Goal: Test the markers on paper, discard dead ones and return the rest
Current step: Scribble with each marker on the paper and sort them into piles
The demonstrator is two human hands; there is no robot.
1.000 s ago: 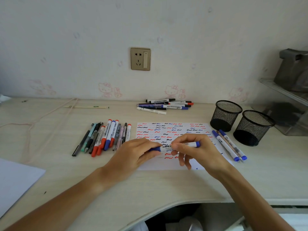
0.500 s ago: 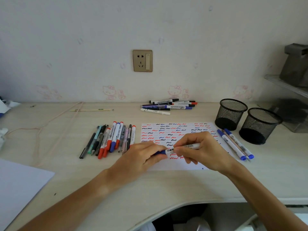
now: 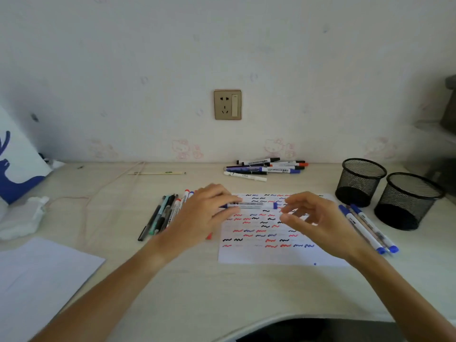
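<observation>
My left hand (image 3: 204, 213) grips a white marker with blue ends (image 3: 251, 205), held level above the test paper (image 3: 266, 253), which is covered in red, blue and black squiggles. My right hand (image 3: 315, 223) hovers just right of the marker's blue end with fingers spread and nothing in them. A row of markers and pens (image 3: 162, 213) lies left of the paper, partly hidden by my left hand. Three blue-capped markers (image 3: 365, 225) lie right of the paper. Another pile of markers (image 3: 264, 166) rests at the back near the wall.
Two black mesh pen cups (image 3: 360, 181) (image 3: 407, 201) stand at the right. A white sheet (image 3: 37, 280) lies at the front left, with crumpled tissue (image 3: 22, 218) and a blue-and-white bag (image 3: 17, 159) at the far left. A cord (image 3: 98, 191) and a stick (image 3: 158, 173) lie behind.
My right hand has let go of the marker and drawn away to the right. My left hand has lifted the marker off the paper. The camera has tilted upward.
</observation>
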